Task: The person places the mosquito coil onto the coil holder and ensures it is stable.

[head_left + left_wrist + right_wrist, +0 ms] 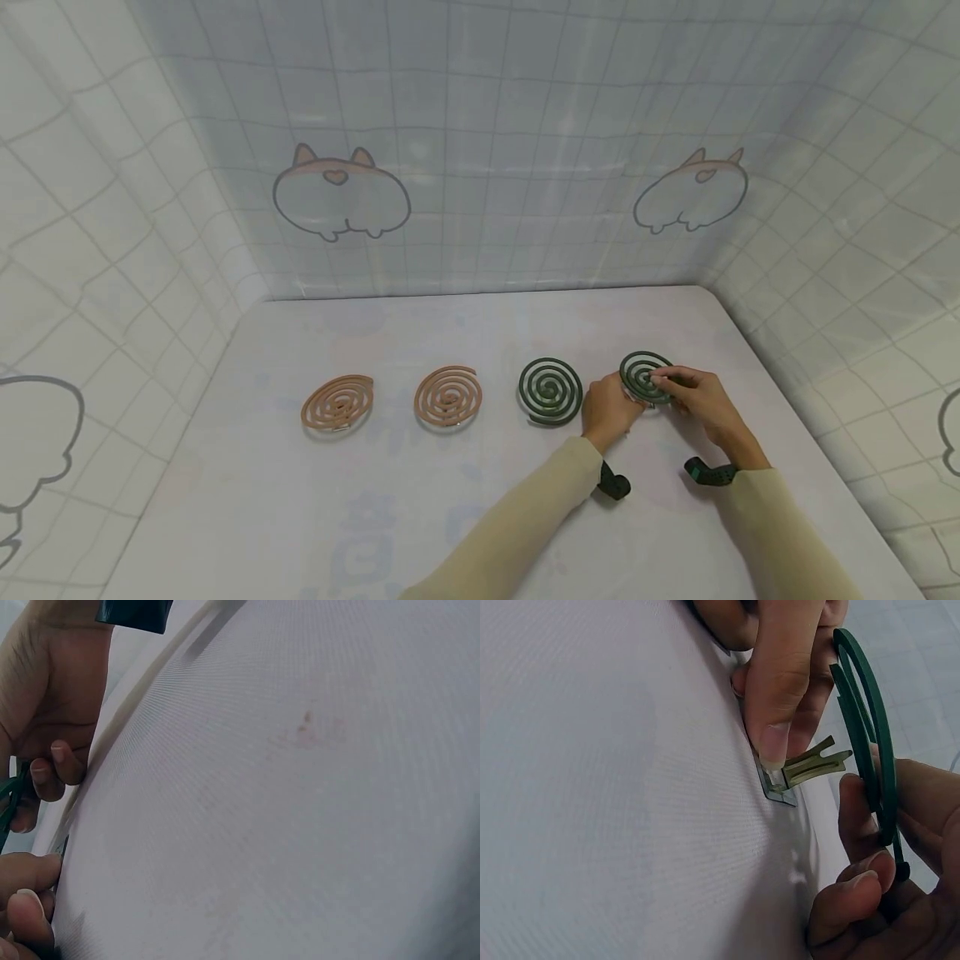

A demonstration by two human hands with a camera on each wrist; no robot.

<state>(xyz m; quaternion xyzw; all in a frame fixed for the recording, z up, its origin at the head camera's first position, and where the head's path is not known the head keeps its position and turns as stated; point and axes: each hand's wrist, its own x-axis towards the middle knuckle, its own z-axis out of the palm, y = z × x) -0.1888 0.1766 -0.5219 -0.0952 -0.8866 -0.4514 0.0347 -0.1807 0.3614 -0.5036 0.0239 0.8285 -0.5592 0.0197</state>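
Note:
My right hand [703, 407] pinches a green mosquito coil [636, 392] by its inner rings at the right of the table. In the right wrist view the coil [886, 761] stands nearly edge-on beside a small metal coil stand [814, 766] with two raised prongs. My left hand [609, 414] holds that stand low at the tabletop, its thumb [775, 742] pressed on the flat base. The prong tips point at the coil's inner side. Another green mosquito coil [550, 390] lies just left of my left hand.
Two brown mosquito coils [448, 398] sit further left on the white table [315, 500], metal showing under their edges. A tiled-pattern curtain [480, 167] encloses the table at the back and both sides. Each wrist wears a dark strap [708, 472].

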